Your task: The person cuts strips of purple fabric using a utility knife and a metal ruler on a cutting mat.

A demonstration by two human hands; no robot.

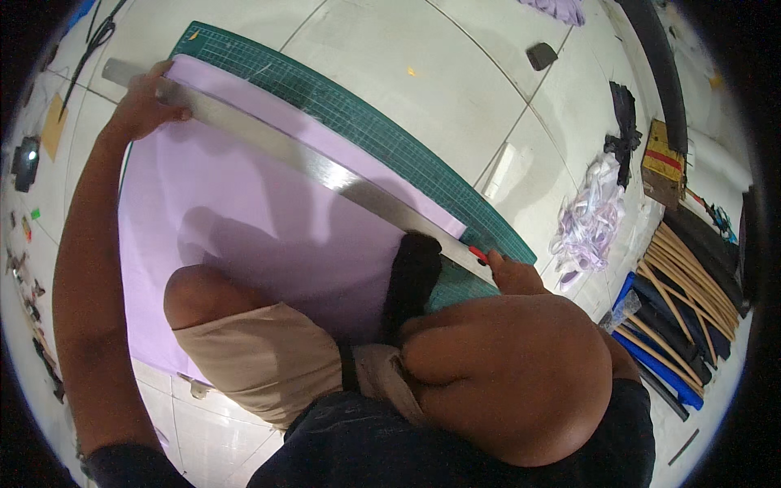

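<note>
A sheet of lilac fabric (pixel 244 183) lies over a green gridded cutting mat (pixel 390 154). Across the fabric runs a long metal ruler (pixel 277 148), slanting from upper left down to the right. My left hand (pixel 148 104) grips the ruler near its far left end, thumb on the near side and fingers toward the far edge. At the fabric's right edge, beside the ruler's other end, my right hand (pixel 518 273) is closed around a red-handled cutter (pixel 478 254). The cutter's blade is too small to make out. My dark-covered foot (pixel 413 268) rests against the ruler.
Black scissors (pixel 99 37) lie on the tiled floor at upper left. Lilac scraps in clear plastic (pixel 590 215), a black cloth strip (pixel 623 130) and a bundle of wooden sticks (pixel 691 276) are to the right. A small dark object (pixel 541 56) sits beyond the mat.
</note>
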